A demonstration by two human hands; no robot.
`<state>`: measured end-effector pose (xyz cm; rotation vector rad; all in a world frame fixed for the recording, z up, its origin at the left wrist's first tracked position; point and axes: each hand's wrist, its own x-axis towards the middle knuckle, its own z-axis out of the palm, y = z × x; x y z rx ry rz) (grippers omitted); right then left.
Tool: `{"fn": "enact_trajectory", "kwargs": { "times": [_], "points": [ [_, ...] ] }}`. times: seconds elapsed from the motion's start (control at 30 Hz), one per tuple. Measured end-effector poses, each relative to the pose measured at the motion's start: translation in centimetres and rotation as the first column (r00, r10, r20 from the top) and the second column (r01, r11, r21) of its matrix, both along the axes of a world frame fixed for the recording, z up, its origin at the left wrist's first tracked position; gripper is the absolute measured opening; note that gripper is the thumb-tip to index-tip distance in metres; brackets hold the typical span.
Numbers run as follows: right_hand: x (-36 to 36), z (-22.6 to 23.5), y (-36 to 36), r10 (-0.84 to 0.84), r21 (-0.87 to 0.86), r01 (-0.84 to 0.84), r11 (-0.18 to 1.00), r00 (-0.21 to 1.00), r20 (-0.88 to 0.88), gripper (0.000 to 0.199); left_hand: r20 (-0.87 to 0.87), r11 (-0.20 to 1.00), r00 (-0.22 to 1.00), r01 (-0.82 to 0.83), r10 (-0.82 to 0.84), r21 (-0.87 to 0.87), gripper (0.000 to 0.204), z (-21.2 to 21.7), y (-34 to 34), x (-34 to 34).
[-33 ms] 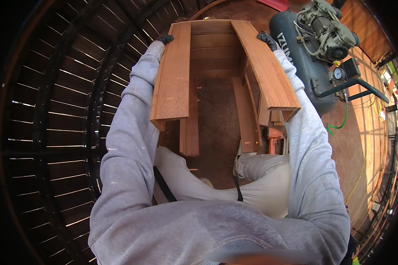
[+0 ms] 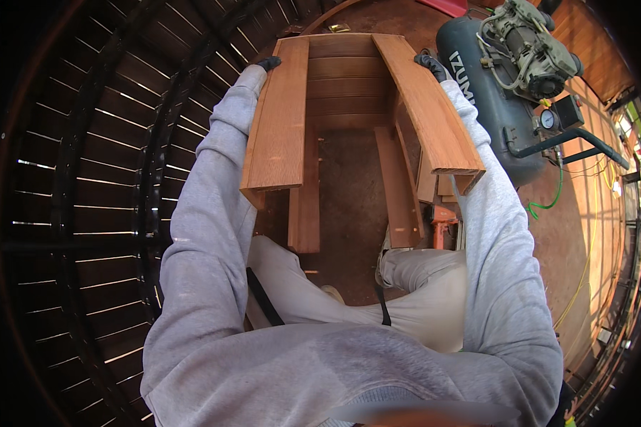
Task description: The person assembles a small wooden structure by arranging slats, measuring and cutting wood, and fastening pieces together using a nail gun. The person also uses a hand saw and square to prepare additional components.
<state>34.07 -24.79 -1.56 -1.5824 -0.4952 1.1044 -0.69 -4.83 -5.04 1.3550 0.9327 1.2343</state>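
Far left: a dark slatted wall (image 2: 85,206) is seen, w/ light showing thru the gaps; it curves w/ the lens.

Left hand (image 2: 267,64), in a dark glove, is set at the far outer edge of the left board (image 2: 281,121) of a wooden frame (image 2: 345,78). Fingers appear curled over the edge, so a grasp on the board is judged likely, though the palm side is hidden. The frame is a U-shaped reddish-wood assembly: two long side boards joined by stacked cross slats at the far end, held out in front of the body, above the legs (image 2: 406,299), open end toward the person.

Right hand (image 2: 431,67), also gloved, is wrapped on the far outer edge of the right board (image 2: 434,117); clasped on it, as far as can be told.

Risks, as judged: the frame is gripped only at its far end, so the near ends hang unsupported and could sag or twist; a joint could be strained. Loose boards (image 2: 399,185) lie on the floor below, so a dropped or tilted frame could strike them or the knees. A reddish power tool (image 2: 440,219) is near the right knee. An air compressor (image 2: 506,85) stands just beside the right board; a swing to the right could knock it or snag the green hose (image 2: 548,196).

Surface & room: brown dirt-like floor (image 2: 349,213) in the middle, planked wooden decking (image 2: 591,199) at right, sunlit. Cables trail along the decking.
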Motion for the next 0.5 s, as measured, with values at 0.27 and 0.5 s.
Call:
{"fn": "enact_trajectory", "kwargs": {
  "times": [0.27,0.5],
  "points": [
    [-2.3,-2.5,2.6,0.032,-0.050,-0.035,0.998,0.998,-0.055,0.044,-0.032,0.997,0.999,0.001,-0.003,-0.073,0.049,-3.0,-0.2,-1.7],
    [0.2,-6.9,7.8,0.104,0.103,-0.095,0.990,0.991,-0.083,0.037,-0.106,0.979,0.994,0.011,-0.033,-0.205,0.052,-7.2,-2.2,-5.8]
  ]
}}
